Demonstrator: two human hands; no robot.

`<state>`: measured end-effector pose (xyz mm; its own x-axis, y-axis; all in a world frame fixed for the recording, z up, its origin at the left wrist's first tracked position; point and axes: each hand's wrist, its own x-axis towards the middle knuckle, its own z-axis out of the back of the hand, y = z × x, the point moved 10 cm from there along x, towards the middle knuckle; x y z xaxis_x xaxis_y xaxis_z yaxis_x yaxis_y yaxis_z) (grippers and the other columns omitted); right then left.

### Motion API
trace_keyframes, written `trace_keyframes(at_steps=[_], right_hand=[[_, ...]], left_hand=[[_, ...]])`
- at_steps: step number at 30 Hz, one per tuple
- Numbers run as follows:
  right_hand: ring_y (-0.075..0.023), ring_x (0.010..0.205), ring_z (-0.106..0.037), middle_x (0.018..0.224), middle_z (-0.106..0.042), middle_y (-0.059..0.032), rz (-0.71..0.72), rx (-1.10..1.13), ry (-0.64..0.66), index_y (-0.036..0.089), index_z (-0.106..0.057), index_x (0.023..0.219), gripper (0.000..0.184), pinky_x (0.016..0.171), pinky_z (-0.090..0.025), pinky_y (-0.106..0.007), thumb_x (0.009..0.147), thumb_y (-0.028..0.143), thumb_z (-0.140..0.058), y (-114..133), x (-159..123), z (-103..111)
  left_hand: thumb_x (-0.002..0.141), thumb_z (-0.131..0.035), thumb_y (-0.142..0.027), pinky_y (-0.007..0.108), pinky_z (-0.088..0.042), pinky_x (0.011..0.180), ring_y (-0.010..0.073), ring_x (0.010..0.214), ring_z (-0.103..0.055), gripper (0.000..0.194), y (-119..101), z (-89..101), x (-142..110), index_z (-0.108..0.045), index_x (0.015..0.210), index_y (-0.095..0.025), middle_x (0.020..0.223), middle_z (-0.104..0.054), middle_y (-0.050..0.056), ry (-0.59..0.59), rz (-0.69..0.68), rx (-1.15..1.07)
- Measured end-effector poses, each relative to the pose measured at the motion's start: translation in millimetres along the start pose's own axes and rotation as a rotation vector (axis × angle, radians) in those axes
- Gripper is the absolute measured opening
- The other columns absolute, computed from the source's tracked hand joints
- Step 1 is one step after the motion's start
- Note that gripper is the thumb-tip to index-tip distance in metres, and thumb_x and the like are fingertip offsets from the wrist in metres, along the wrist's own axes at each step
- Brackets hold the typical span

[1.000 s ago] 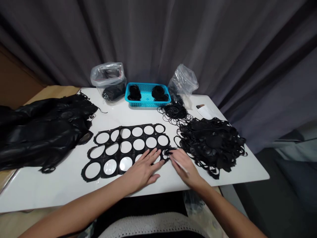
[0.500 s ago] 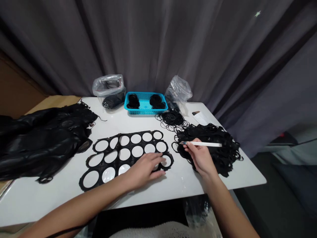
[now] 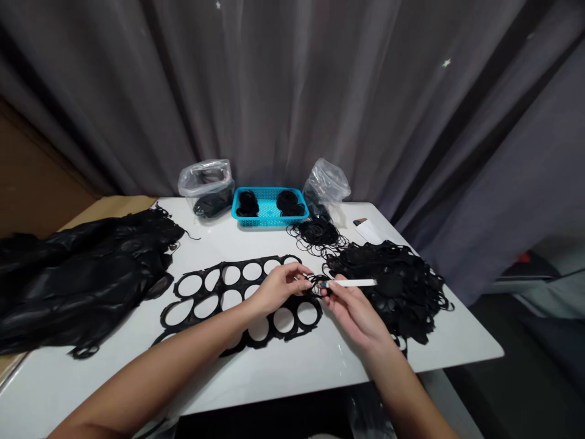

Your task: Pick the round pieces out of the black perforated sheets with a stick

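A black rubber sheet [image 3: 214, 291] punched with round holes lies flat on the white table [image 3: 283, 366]. My left hand [image 3: 278, 285] hovers over the sheet's right end, fingers pinched on a small black ring [image 3: 314, 281]. My right hand [image 3: 354, 311] is closed round a thin white stick [image 3: 354, 283], whose tip points left and meets that ring. Both hands are raised just above the sheet.
A pile of black cut-out scraps [image 3: 393, 286] lies to the right, and loose thin rings [image 3: 317, 235] behind it. A blue basket [image 3: 269, 208] with black discs stands at the back between two plastic bags [image 3: 208, 186]. Heaped black sheets [image 3: 77, 274] fill the left.
My left hand lifted off the sheet and pinched a ring. My right hand swung the white stick back from over the scrap pile to the ring. The view tilted upward.
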<state>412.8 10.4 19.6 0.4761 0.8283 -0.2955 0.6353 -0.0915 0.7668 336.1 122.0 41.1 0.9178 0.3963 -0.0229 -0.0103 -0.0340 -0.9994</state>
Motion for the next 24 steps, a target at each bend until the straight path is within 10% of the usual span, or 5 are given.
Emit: trace_keyframes(at_steps=[8,18,24], right_hand=[[-0.0167,0.08,-0.065,0.091,-0.069,-0.0033,0.002,-0.026,0.004,0.022,-0.058,0.084,0.028,0.074,-0.056,-0.03,0.074,0.032,-0.083,-14.4,12.0,7.3],[-0.0165,0.084,-0.065,0.09,-0.068,-0.0013,0.005,0.08,-0.018,0.024,-0.058,0.085,0.029,0.075,-0.057,-0.03,0.074,0.029,-0.084,-27.5,17.0,34.2],[-0.0149,0.082,-0.064,0.088,-0.069,-0.002,0.002,0.058,-0.015,0.022,-0.054,0.08,0.031,0.074,-0.053,-0.027,0.074,0.03,-0.084,-26.7,14.3,29.0]], left_hand=[[0.077,-0.075,-0.049,0.029,-0.053,0.071,0.0186,0.076,-0.067,0.032,-12.2,27.0,10.3,-0.075,0.08,-0.016,0.083,-0.073,0.006,-0.09,-0.064,0.222],[0.091,-0.066,-0.034,0.032,-0.052,0.081,0.0224,0.091,-0.068,0.022,-90.8,209.0,86.3,-0.073,0.088,-0.014,0.09,-0.073,0.009,-0.529,-0.043,0.913],[0.096,-0.062,-0.036,0.043,-0.055,0.088,0.0219,0.103,-0.064,0.034,-83.5,228.7,110.0,-0.059,0.123,-0.015,0.122,-0.061,0.009,-0.404,0.07,1.278]])
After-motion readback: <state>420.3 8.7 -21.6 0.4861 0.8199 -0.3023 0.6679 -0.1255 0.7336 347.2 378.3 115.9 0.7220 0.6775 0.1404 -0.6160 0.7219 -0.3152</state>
